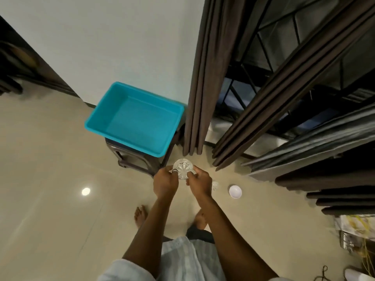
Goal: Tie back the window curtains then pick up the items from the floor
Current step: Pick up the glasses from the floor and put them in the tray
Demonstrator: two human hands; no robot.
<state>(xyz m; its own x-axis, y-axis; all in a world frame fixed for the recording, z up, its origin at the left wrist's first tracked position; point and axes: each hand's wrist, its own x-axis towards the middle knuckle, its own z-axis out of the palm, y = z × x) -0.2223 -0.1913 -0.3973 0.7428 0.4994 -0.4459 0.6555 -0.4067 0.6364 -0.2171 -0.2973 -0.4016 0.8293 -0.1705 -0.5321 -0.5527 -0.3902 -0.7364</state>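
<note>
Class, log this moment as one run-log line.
left hand, right hand: hold glass dish | blue tub: on stool | white bowl: on floor

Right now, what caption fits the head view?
Left hand and right hand hold a glass dish near a blue tub.

A dark stool [138,161] stands by the white wall [121,37]. A metal grille [246,66] covers the window. Yellow cord [363,222] lies at the far right.
</note>
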